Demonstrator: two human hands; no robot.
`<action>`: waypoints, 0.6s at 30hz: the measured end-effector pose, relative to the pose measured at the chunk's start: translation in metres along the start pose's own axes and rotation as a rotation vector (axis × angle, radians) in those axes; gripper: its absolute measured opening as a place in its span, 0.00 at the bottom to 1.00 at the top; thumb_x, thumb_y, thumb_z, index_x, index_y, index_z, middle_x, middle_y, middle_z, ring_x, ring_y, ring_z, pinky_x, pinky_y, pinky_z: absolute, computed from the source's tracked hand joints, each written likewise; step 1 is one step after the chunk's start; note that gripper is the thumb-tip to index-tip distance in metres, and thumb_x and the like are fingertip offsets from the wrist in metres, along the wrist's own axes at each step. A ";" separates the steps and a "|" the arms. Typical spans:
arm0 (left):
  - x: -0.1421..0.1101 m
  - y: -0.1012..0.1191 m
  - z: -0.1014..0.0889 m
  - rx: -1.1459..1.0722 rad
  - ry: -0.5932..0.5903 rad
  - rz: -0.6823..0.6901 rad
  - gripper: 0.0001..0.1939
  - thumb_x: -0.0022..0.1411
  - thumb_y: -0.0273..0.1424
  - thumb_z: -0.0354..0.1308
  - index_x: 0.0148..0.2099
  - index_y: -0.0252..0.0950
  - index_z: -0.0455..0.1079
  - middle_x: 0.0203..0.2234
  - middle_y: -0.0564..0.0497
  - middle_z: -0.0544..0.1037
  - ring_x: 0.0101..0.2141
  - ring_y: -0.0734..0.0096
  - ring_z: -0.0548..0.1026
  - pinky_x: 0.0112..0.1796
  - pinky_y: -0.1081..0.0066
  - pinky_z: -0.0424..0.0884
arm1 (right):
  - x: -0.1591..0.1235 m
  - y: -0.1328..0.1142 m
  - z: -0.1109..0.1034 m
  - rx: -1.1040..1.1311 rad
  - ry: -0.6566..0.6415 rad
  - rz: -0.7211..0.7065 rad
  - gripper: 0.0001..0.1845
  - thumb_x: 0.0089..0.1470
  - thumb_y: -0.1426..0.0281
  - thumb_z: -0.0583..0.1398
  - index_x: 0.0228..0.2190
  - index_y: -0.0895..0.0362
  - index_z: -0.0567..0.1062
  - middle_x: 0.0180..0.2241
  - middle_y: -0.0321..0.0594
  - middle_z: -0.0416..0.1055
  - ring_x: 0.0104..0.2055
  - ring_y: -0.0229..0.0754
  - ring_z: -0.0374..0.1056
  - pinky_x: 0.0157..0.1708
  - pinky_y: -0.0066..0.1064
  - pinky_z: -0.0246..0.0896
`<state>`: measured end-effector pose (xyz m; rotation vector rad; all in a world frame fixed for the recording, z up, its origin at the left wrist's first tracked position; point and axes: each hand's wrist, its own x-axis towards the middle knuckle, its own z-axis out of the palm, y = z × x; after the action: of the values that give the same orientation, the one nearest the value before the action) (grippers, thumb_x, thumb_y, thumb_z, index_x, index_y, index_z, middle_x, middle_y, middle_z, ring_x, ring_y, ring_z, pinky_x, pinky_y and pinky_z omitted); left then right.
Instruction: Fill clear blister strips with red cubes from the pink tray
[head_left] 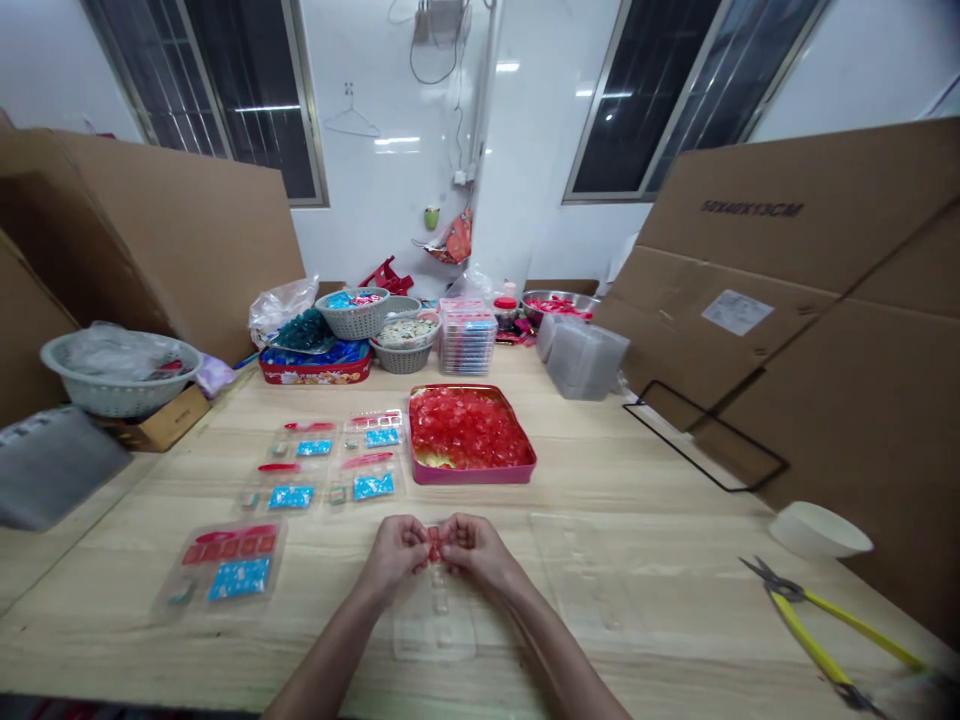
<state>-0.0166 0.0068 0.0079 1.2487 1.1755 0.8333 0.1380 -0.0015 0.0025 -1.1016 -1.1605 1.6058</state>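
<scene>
Both hands (394, 556) pinch one red piece (433, 544).

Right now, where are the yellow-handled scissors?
In the head view, the yellow-handled scissors lie on the right side of the wooden table, just below the white bowl and right of the clear plastic tray.

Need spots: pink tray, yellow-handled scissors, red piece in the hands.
pink tray (472, 476), head view, point on its front rim
yellow-handled scissors (862, 629), head view, point on the upper yellow handle
small red piece (433, 544), head view, point on its visible middle
</scene>
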 end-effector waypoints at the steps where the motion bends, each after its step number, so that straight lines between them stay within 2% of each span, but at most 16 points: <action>1: 0.003 -0.002 0.000 0.042 0.015 0.005 0.06 0.41 0.30 0.54 0.26 0.36 0.63 0.13 0.58 0.66 0.15 0.77 0.62 0.19 0.76 0.55 | 0.001 0.002 0.001 -0.083 0.029 0.007 0.12 0.34 0.69 0.65 0.21 0.57 0.66 0.17 0.29 0.67 0.16 0.32 0.59 0.17 0.24 0.54; 6: 0.013 -0.009 0.003 0.302 0.093 0.071 0.05 0.41 0.22 0.53 0.22 0.36 0.63 0.14 0.58 0.65 0.19 0.75 0.64 0.23 0.75 0.55 | 0.005 0.007 0.002 -0.404 0.133 -0.022 0.03 0.37 0.75 0.57 0.20 0.56 0.66 0.15 0.30 0.65 0.17 0.34 0.61 0.18 0.25 0.53; 11: 0.013 -0.010 0.008 0.480 0.119 0.146 0.09 0.44 0.17 0.50 0.22 0.36 0.63 0.15 0.57 0.64 0.21 0.74 0.64 0.26 0.74 0.54 | 0.003 -0.002 0.000 -0.559 0.152 -0.085 0.07 0.35 0.80 0.54 0.17 0.57 0.67 0.15 0.31 0.66 0.20 0.36 0.62 0.22 0.25 0.52; 14: 0.011 -0.011 0.011 0.542 0.107 0.189 0.10 0.45 0.16 0.49 0.23 0.37 0.62 0.16 0.56 0.65 0.22 0.72 0.65 0.27 0.73 0.54 | -0.001 -0.005 0.001 -0.797 0.149 -0.155 0.09 0.37 0.81 0.53 0.17 0.57 0.69 0.18 0.36 0.70 0.23 0.39 0.65 0.25 0.26 0.52; 18: 0.007 -0.015 0.017 0.592 0.089 0.255 0.09 0.50 0.18 0.48 0.26 0.37 0.62 0.20 0.52 0.70 0.25 0.68 0.68 0.28 0.71 0.55 | -0.008 -0.010 0.005 -1.125 0.132 -0.221 0.11 0.41 0.81 0.52 0.22 0.59 0.73 0.24 0.44 0.74 0.29 0.43 0.68 0.28 0.29 0.52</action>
<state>-0.0008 0.0063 -0.0091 1.8910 1.4105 0.7519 0.1363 -0.0077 0.0140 -1.6223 -2.0763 0.6081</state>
